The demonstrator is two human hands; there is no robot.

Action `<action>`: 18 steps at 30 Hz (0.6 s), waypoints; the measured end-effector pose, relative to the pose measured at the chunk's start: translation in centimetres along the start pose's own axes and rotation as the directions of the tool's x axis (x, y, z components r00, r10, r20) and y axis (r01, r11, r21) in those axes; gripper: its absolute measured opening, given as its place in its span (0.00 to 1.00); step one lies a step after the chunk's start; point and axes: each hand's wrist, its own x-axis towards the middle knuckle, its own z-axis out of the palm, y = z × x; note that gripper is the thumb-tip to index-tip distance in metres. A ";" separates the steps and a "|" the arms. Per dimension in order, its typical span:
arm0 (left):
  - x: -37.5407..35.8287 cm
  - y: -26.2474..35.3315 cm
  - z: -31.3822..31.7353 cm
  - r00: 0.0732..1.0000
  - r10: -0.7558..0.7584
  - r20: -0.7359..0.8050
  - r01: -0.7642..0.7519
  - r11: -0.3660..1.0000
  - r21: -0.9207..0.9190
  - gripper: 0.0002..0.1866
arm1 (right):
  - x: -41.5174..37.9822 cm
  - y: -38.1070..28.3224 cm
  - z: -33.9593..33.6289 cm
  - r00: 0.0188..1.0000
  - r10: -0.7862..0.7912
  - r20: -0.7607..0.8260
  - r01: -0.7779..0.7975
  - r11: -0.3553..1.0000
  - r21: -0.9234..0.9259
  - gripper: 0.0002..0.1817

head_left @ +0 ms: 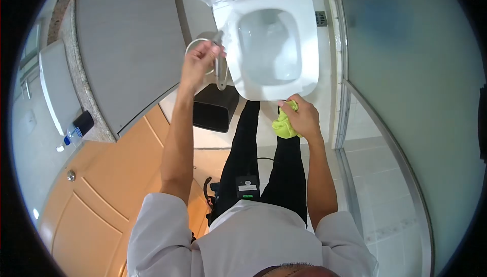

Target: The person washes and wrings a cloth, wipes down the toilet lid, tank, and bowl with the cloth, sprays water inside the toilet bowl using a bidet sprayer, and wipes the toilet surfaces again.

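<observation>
My left hand (200, 63) is closed beside the toilet's left rim, its fingers pinching a slim grey handle-like tool (220, 74) that points down toward me and has a rounded lower end. I cannot tell what kind of tool it is. A white loop (187, 48) curves behind that hand. At the front edge of the toilet seat, my right hand (304, 119) grips a bunched yellow-green cloth (285, 124). The white toilet (308, 53) has its seat down and its bowl uncovered.
A dark bin (210, 112) stands on the floor left of the toilet, below my left forearm. Farther left are a grey cabinet (127, 48) and a wooden door (96, 190). A frosted glass panel (411, 58) rises on the right. A bottle (75, 132) sits by the counter edge.
</observation>
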 end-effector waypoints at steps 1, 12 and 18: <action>-0.9 -0.7 1.1 1.000 0.000 -0.001 0.000 1.000 0.006 0.12 | -0.2 0.4 0.1 1.000 -0.001 0.002 0.001 1.000 0.005 0.25; 1.7 4.3 4.9 0.982 0.168 -0.082 -0.168 0.986 0.005 0.14 | -1.8 3.4 -1.0 1.000 -0.010 -0.023 0.011 0.999 0.050 0.25; 4.6 9.8 13.2 0.928 0.343 0.146 -0.369 0.903 0.219 0.18 | -1.9 4.4 -0.2 0.997 -0.034 -0.069 0.039 0.997 0.063 0.23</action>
